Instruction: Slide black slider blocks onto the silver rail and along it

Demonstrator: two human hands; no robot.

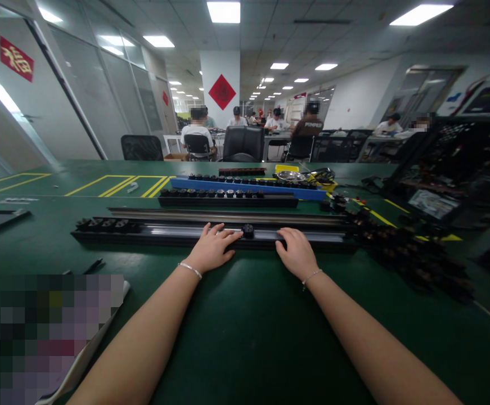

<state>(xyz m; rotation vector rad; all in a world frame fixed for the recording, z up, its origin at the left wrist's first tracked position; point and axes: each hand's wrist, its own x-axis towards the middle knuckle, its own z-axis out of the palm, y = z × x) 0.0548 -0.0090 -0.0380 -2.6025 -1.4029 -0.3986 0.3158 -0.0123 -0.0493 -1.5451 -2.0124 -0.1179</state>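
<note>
A long black channel-shaped rail (169, 239) lies across the table in front of me, with several small black round parts (108, 224) in its left end. One more small black part (248, 230) sits alone near its middle. My left hand (215, 246) is open with fingers spread over the rail, its index fingertip touching or almost touching the lone part. To the right of that part, my right hand (297, 251) rests on the rail, fingers bent over it and thumb apart. It appears to hold nothing.
Behind lie another long dark rail (177, 214), a black strip of round parts (211, 198) and a blue rail (312, 194). Many loose black parts (417, 256) are heaped at right, near a dark monitor-like frame (434, 180). A metal dish (291, 176) stands farther back. People sit beyond.
</note>
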